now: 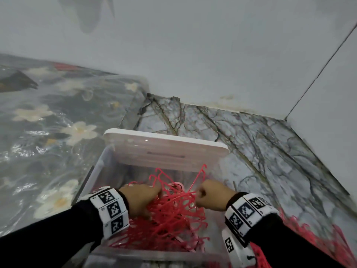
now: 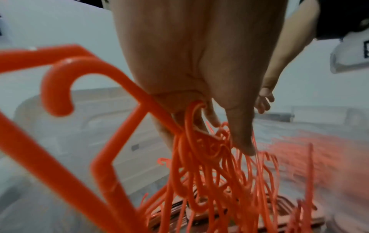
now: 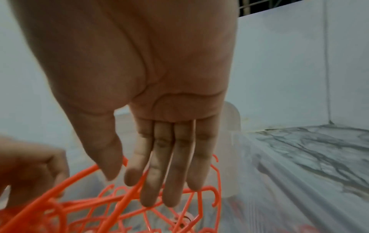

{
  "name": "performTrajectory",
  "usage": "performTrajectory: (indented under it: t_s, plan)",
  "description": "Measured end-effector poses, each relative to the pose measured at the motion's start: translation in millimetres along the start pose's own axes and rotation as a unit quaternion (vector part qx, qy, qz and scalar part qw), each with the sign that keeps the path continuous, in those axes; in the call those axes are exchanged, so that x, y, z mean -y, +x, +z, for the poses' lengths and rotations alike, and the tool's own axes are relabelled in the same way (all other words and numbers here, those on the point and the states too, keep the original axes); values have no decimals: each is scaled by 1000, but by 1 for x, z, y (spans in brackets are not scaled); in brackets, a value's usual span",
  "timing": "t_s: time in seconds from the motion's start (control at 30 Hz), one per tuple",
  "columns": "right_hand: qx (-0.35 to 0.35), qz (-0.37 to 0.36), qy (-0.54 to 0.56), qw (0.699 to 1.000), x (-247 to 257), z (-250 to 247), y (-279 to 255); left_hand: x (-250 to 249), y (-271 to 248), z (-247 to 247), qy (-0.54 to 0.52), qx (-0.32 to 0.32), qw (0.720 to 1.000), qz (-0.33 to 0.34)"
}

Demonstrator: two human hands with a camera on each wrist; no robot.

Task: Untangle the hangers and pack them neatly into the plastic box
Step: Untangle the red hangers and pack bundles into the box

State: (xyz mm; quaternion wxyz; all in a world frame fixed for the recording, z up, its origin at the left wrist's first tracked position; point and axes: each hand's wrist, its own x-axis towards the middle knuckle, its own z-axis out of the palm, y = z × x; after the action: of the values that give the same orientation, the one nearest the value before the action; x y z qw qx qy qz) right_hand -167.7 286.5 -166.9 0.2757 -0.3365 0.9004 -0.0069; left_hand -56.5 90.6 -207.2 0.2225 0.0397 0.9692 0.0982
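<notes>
A tangle of red hangers lies in the clear plastic box, whose pale lid stands propped at the far side. My left hand is over the box's left half. In the left wrist view its curled fingers grip several hanger hooks, and a bundle of hangers dangles from them. My right hand is at the tangle's right side. In the right wrist view its fingers point straight down, touching thin hanger bars without closing on them.
More red hangers lie on the marble-patterned floor to the right of the box. A bed under a flowered, plastic-covered sheet borders the box on the left. White walls close off the far side and the right.
</notes>
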Motion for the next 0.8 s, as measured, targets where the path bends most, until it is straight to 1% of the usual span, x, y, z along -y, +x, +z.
performTrajectory:
  t_s: [0.1, 0.2, 0.3, 0.37, 0.47, 0.53, 0.6, 0.67, 0.73, 0.8]
  plan:
    - [-19, 2, -39, 999, -4, -6, -5, -1, 2, -1, -57, 17, 998, -11]
    - [-71, -10, -76, 995, -9, -15, -4, 3, 2, -10, -77, -19, 996, -31]
    - [-95, -26, -76, 992, -11, -17, 1, 9, 1, -24, -91, -76, 992, -37]
    - [-95, -39, -84, 991, -9, -16, 4, 10, 0, -29, -74, -106, 991, -41]
    - [-104, -60, -76, 990, -4, -13, 10, 4, -2, -30, 18, -148, 988, -38]
    - [-121, -69, -81, 987, 0, -12, 13, 2, -3, -32, 40, -190, 981, -30]
    - [-150, -87, -83, 981, 3, -14, 14, 3, -3, -38, 5, -212, 977, -28]
    - [-164, -109, -77, 977, 7, -16, 14, 4, -3, -45, -80, -206, 975, -27]
    - [-175, -126, -78, 973, 11, -17, 14, 5, -4, -51, -153, -205, 966, -26]
    - [-193, -134, -89, 968, 14, -18, 15, 7, -3, -53, -196, -220, 955, -35]
